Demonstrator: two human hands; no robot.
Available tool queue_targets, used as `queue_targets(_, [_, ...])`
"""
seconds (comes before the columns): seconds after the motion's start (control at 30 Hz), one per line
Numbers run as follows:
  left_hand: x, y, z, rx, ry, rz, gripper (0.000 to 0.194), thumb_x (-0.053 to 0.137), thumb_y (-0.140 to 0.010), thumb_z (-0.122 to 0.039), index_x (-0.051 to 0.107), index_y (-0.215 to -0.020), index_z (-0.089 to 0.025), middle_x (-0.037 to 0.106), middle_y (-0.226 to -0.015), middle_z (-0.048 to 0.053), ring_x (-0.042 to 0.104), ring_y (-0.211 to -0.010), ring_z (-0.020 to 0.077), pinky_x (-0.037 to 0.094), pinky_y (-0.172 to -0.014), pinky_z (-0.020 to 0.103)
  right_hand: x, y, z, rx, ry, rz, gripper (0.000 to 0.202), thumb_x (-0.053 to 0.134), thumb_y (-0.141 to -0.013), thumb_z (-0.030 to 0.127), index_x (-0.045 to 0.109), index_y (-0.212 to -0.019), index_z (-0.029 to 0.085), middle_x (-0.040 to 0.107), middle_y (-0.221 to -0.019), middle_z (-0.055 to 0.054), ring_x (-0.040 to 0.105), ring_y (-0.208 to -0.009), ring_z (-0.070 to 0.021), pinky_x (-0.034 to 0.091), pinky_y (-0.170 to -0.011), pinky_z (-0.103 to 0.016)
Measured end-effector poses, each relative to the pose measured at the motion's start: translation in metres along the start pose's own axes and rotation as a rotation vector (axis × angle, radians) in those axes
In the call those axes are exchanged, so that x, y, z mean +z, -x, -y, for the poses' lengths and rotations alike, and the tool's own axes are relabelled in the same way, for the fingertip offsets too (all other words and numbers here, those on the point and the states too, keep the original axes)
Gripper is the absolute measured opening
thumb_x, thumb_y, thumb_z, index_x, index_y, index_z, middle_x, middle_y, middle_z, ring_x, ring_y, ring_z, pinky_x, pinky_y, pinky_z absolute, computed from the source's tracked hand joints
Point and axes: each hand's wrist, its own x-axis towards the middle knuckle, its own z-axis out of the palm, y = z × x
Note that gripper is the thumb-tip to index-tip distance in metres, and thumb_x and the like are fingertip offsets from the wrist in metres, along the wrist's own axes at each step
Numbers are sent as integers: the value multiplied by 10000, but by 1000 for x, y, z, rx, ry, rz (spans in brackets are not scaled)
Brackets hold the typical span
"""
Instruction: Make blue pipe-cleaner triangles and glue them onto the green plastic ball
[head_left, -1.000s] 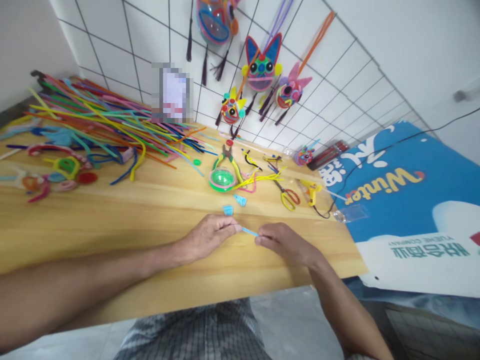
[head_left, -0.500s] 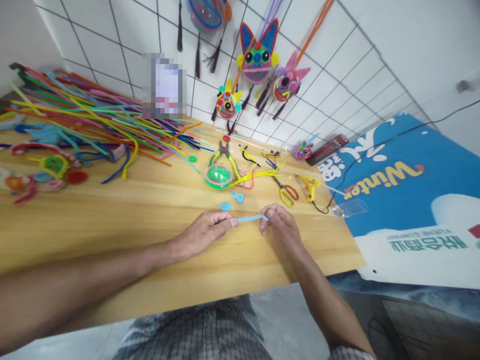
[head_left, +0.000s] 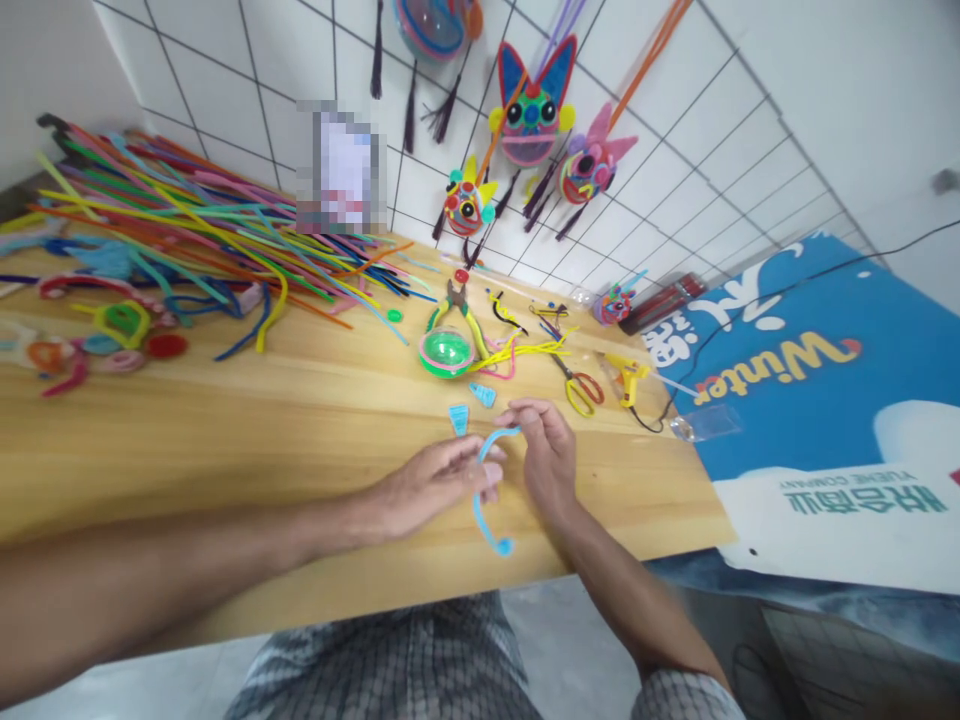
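A light blue fuzzy strip (head_left: 482, 516) curves down between my hands, its lower end curled into a small coil. My right hand (head_left: 546, 450) pinches the strip's upper end. The strip passes through the fingers of my left hand (head_left: 442, 482), thumb laid against it. Just beyond my hands, two small blue wedge-shaped pieces (head_left: 459, 419) lie on the wooden table (head_left: 300, 450). Farther back sits a green, clear-topped ball (head_left: 447, 352) with a pink rim, beside pliers (head_left: 457, 300) with green and yellow handles.
Colourful fuzzy strips (head_left: 187, 220) are piled at the back left. Scissors (head_left: 581, 390) and a yellow glue gun (head_left: 630, 378) lie right of the ball, near a blue printed board (head_left: 795, 390). Decorated masks (head_left: 532, 115) hang on the wall grid.
The strip, held straight between both hands before, now bends in an arc with its coiled end hanging low. My left hand's fingers have loosened and spread somewhat. The view has shifted slightly.
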Motion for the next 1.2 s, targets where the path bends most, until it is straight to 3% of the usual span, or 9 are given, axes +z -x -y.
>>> queue_targets(0.13, [5, -6, 6, -248, 447, -17, 479, 624, -855, -651, 599, -939, -179, 660, -705, 22, 599, -546, 142, 476, -557, 275, 1, 18, -5, -104, 129, 145, 190, 572, -996, 398, 712, -1029, 274, 808, -953, -39, 745, -858, -205, 589, -792, -356])
queue_targets(0.27, [4, -5, 10, -235, 151, -70, 405, 580, -895, -540, 547, -716, -179, 470, -557, -53, 350, -446, 78, 270, -452, 222, -18, 20, -5, -373, 408, 380, 183, 556, -1019, 282, 721, -1099, 287, 798, -1065, -40, 749, -994, -201, 591, -891, -361])
queue_targets(0.4, [2, 1, -1, -140, -188, -52, 399, 466, -962, -422, 531, -653, -177, 479, -591, -35, 414, -552, 105, 311, -543, 241, -41, 16, 8, -493, 627, 532, 181, 543, -1022, 236, 696, -1116, 258, 782, -1086, -67, 734, -1011, -203, 591, -891, -359])
queue_targets(0.57, [1, 5, -9, -30, -374, -12, 346, 423, -988, -369, 544, -725, -180, 502, -661, -32, 457, -631, 117, 326, -598, 244, -47, 17, 16, -337, 588, 489, 124, 582, -1002, 284, 674, -931, 240, 726, -884, -44, 678, -829, -188, 536, -766, -322])
queue_targets(0.7, [1, 4, -6, -24, -270, 26, 385, 396, -998, -433, 557, -755, -181, 439, -629, -48, 415, -586, 107, 319, -567, 234, -27, 20, 7, -70, 120, 218, 192, 612, -973, 384, 620, -848, 238, 629, -822, -13, 594, -784, -168, 499, -745, -298])
queue_targets(0.83, [0, 0, -2, -138, -146, -16, 405, 410, -956, -510, 592, -818, -176, 364, -579, -69, 334, -516, 105, 276, -494, 234, -8, 13, -4, 137, -209, 195, 235, 606, -956, 438, 584, -832, 239, 576, -798, 6, 552, -725, -153, 492, -692, -283])
queue_targets(0.97, [-1, -2, -4, -184, -215, -62, 376, 433, -936, -479, 576, -760, -180, 359, -565, -65, 329, -515, 107, 264, -491, 236, -23, -5, 3, -67, 160, 315, 131, 651, -948, 379, 660, -999, 259, 657, -863, -5, 615, -804, -170, 516, -753, -300])
queue_targets(1.1, [-3, -1, -8, -65, -395, -57, 392, 424, -967, -420, 542, -681, -178, 461, -610, -37, 423, -576, 111, 307, -552, 239, -48, -16, 25, -419, 651, 655, 210, 536, -1032, 327, 717, -994, 227, 730, -941, -70, 671, -908, -199, 525, -828, -334])
queue_targets(1.2, [-5, 0, -6, -13, -476, -48, 382, 409, -995, -387, 612, -751, -174, 552, -659, -21, 500, -629, 124, 350, -607, 242, -58, -17, 34, -522, 860, 712, 279, 482, -1055, 325, 729, -992, 210, 756, -944, -99, 681, -904, -220, 525, -843, -364])
